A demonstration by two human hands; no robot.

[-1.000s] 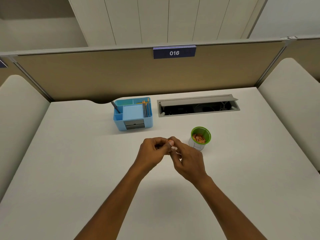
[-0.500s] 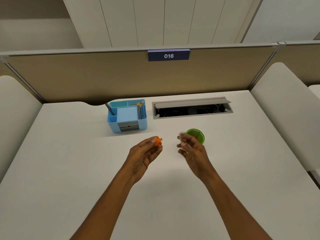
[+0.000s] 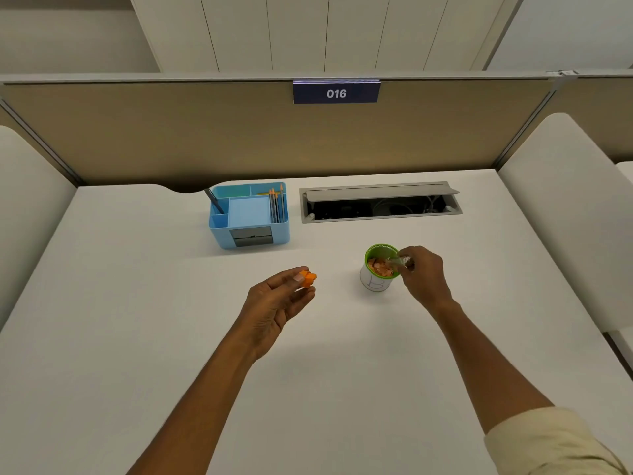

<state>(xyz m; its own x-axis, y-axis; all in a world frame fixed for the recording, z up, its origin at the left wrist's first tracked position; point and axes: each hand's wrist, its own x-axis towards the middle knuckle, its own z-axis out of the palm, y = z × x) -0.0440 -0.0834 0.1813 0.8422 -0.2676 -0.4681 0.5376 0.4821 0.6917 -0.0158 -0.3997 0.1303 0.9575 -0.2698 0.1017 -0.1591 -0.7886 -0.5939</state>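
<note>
My left hand [image 3: 279,299] hovers over the white desk and pinches a small orange plastic piece [image 3: 309,278] between thumb and fingertips. A green-rimmed white cup [image 3: 377,282] stands to its right, holding pinkish-orange shavings. My right hand [image 3: 423,274] holds a small clear container [image 3: 397,262] tipped on its side over the cup's rim, its mouth pointing into the cup.
A blue desk organizer [image 3: 249,217] with pencils and a pen stands at the back of the desk [image 3: 137,303]. An open cable tray [image 3: 379,204] lies to its right. A tan partition with a "016" sign [image 3: 336,92] closes the back; padded panels flank both sides.
The hands, joined together a second ago, pulled apart: the left kept the orange piece, and the right carried the clear container right and tipped it over the cup.
</note>
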